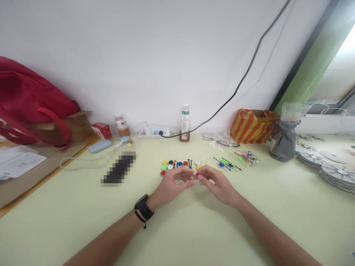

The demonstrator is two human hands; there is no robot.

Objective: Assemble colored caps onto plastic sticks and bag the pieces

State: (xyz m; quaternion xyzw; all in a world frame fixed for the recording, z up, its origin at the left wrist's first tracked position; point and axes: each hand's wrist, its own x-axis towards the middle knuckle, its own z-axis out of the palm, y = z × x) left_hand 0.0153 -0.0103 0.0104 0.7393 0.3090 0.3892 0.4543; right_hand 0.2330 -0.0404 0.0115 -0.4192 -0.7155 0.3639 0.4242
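My left hand (172, 185), with a black watch (143, 207) on its wrist, pinches a small piece that shows yellow-green and clear between thumb and fingers. Opposite it, my right hand (219, 184) is closed on a small red piece (197, 176) with a thin stem below. The two pieces meet or nearly meet; I cannot tell which. Just behind the hands lie small coloured discs (164, 167) and short coloured sticks (190, 163). To the right rest a blue arrow spinner (222, 164) and a green spinner with a black arrow (232, 164).
A clear bag of coloured parts (248, 159) lies farther right. Along the wall stand a drink bottle (185, 125), a second bottle (122, 126), a power strip (155, 133) and a striped bag (251, 127). Stacked discs (338, 175) sit at right, a red bag (36, 92) at left.
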